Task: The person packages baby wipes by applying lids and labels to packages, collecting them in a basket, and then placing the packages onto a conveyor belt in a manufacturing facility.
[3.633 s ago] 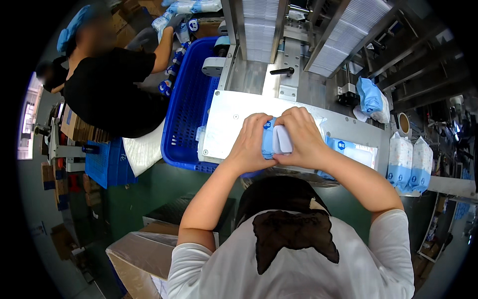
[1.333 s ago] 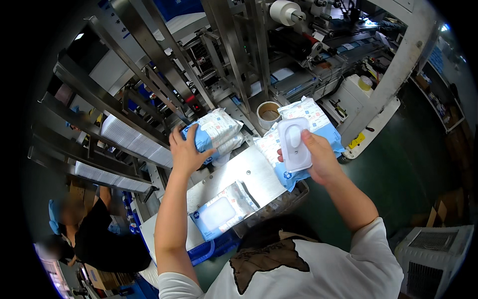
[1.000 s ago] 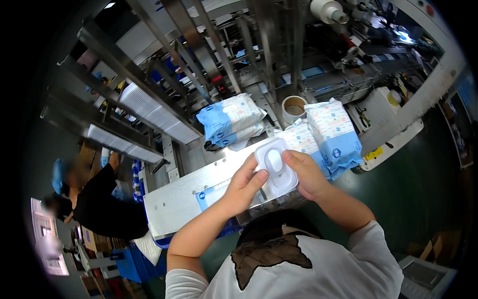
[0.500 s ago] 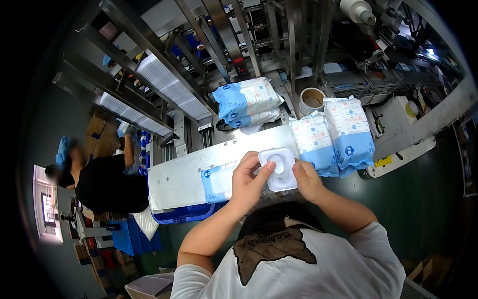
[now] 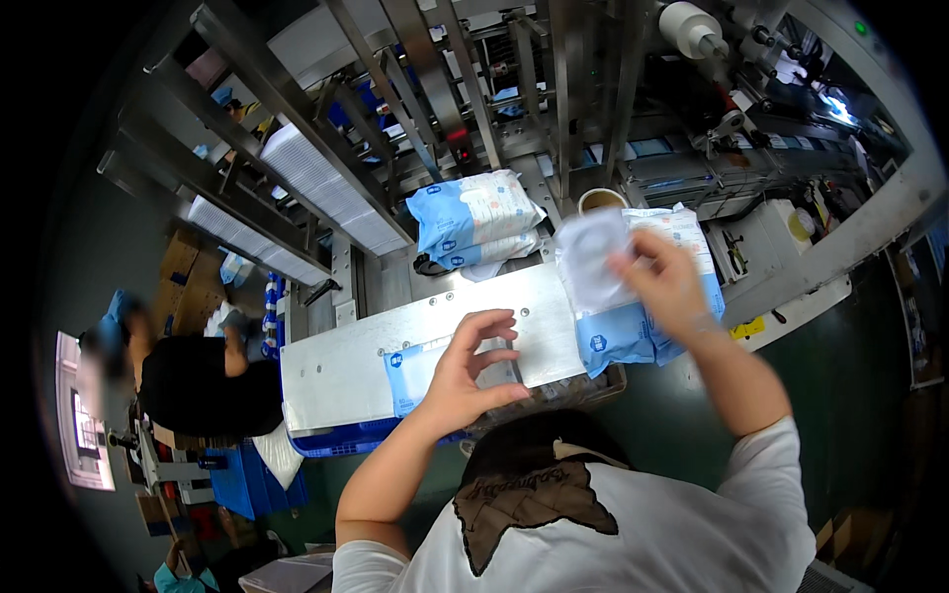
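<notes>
1. Right hand [image 5: 670, 285] pinches the motion-blurred white plastic lid [image 5: 593, 262] by its right edge, high over the two wipes packs [image 5: 618, 334].
2. Left hand [image 5: 470, 371], fingers spread and holding nothing, hangs over the metal plate [image 5: 331, 381], well apart from the lid, partly covering the flat wipes pack [image 5: 402, 383].
3. Half a second ago both hands had that lid, low before the chest; now it's up and right!

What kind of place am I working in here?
Probably a factory packing area: metal uprights flank white stacks, a white roll is mounted farther back, and several blue-and-white packs lie around the workstation.
</notes>
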